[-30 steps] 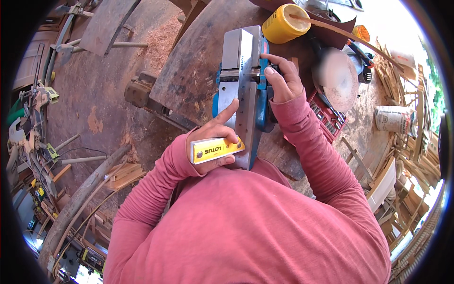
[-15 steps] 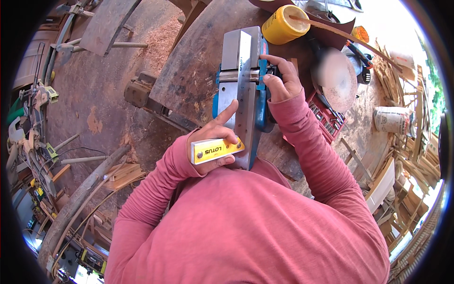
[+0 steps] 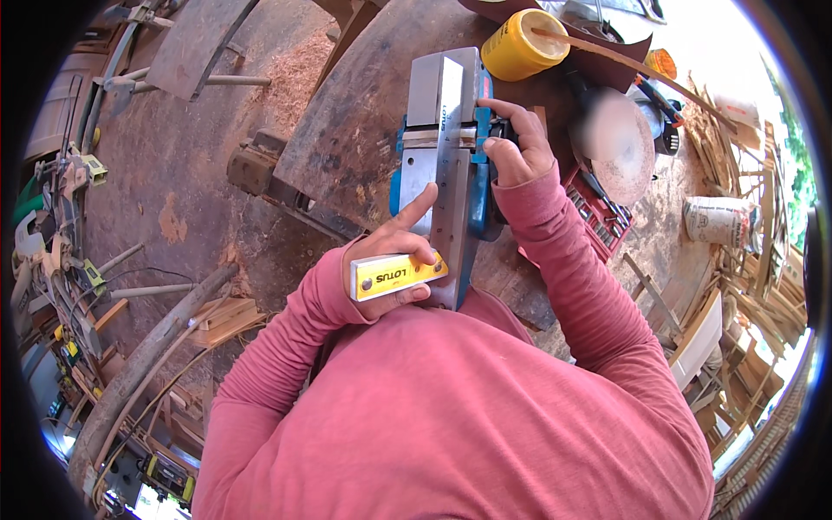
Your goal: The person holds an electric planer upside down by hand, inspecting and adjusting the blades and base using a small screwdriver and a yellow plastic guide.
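An electric hand planer [image 3: 423,87], blue with a grey metal sole, lies sole up on the bench in front of me. Along its sole runs the steel blade of a try square [image 3: 399,273], whose handle is yellow and silver. My left hand [image 3: 381,251] is closed around that handle, with the index finger stretched along the sole. At the planer's right side, my right hand [image 3: 520,147] grips the blue edge beside the cutter drum [image 3: 433,139], index finger and thumb on either side of it. Its other fingers are curled and partly hidden.
A yellow tub [image 3: 524,45] with a wooden stick across it stands on the workbench [image 3: 347,113] beyond the planer. To the right are a round pale disc [image 3: 620,143] and a red socket set case [image 3: 598,217]. A rusty vise [image 3: 256,165] juts out at the left.
Almost nothing differs. The planer's far end has shifted very slightly to the right, and both hands keep their grips.
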A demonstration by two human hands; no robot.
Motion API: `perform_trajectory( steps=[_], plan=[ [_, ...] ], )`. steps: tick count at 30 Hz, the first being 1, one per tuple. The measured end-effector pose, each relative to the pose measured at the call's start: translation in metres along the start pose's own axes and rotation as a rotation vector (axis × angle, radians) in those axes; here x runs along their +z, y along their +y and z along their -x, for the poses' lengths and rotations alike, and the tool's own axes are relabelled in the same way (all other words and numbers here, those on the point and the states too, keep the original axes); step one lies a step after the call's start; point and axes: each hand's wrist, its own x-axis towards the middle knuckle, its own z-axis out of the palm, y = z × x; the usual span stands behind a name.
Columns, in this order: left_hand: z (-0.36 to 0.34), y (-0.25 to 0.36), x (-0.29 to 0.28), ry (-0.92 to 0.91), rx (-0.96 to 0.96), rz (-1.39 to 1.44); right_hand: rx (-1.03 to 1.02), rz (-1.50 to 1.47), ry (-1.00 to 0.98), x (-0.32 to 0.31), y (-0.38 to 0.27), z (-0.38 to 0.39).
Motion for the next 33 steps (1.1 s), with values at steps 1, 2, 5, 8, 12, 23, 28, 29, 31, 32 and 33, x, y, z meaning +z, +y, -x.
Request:
perform_trajectory(
  steps=[1,2,5,8,12,23,28,29,31,32,33],
  plan=[
    [0.000,0.000,0.000,0.001,0.001,0.008,-0.013,0.008,0.004,0.000,0.000,0.000],
    [0.000,0.000,0.000,0.000,0.001,0.016,-0.013,0.008,0.004,0.001,0.001,0.001],
    [0.000,0.000,0.001,0.002,-0.003,0.018,0.013,-0.005,0.022,0.002,0.003,0.002],
    [0.000,-0.001,0.000,-0.004,0.003,0.012,0.028,0.003,0.012,0.001,0.001,0.001],
    [-0.001,0.001,0.000,-0.004,0.010,-0.012,0.069,-0.019,0.007,0.001,-0.001,0.001],
    [-0.002,0.006,0.000,-0.010,-0.045,0.009,0.084,-0.070,-0.013,0.000,0.006,0.002],
    [-0.002,0.006,0.001,-0.006,-0.041,0.022,0.026,-0.019,-0.013,0.001,0.013,0.003],
    [-0.001,0.005,0.002,0.001,-0.030,0.014,0.027,-0.020,-0.013,0.002,0.014,0.003],
    [0.000,0.006,0.002,0.001,-0.038,0.007,0.013,-0.018,-0.008,0.003,0.016,0.003],
    [0.000,0.005,0.002,0.001,-0.044,0.001,0.013,-0.018,-0.008,0.002,0.015,0.003],
    [-0.001,0.005,0.002,0.001,-0.044,0.002,0.010,-0.023,-0.013,0.002,0.013,0.002]
  ],
)
